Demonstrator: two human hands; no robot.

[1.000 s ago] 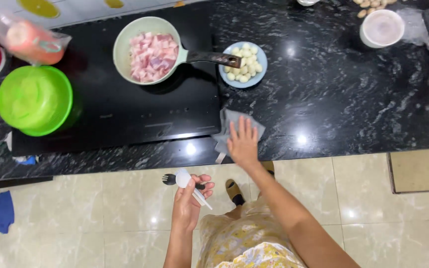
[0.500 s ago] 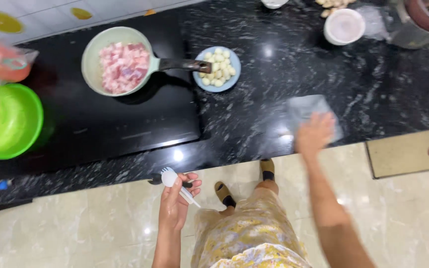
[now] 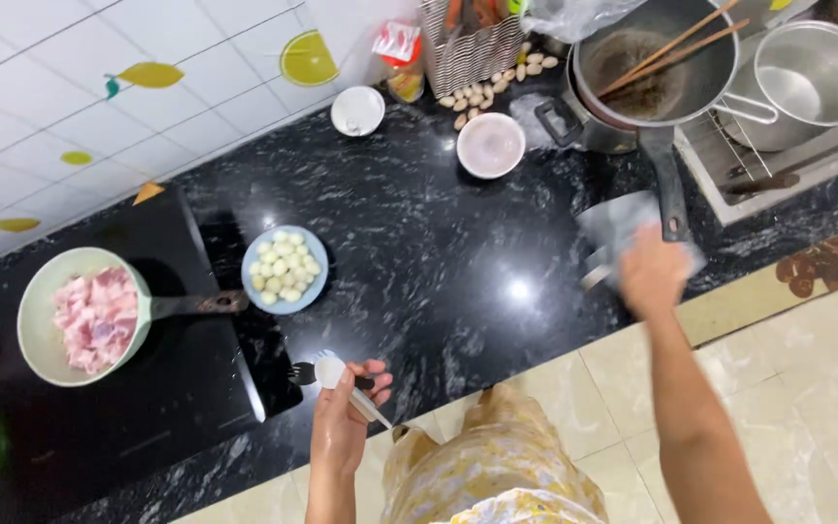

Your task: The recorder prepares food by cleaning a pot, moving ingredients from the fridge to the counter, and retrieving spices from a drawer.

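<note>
At lower centre the left hand (image 3: pixel 341 427) grips a white spoon (image 3: pixel 332 372) and a black fork (image 3: pixel 305 371) over the black desk (image 3: pixel 438 252) edge, while at right the right hand (image 3: pixel 654 274) presses flat on a grey cloth (image 3: pixel 618 225).

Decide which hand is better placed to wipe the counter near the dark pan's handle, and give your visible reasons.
The right hand, probably: it rests on the grey cloth beside the dark pan's handle. The left hand is farther off, holding a white spoon and fork.

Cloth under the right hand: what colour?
Grey cloth, blurred; right hand on it. Head view.
</note>
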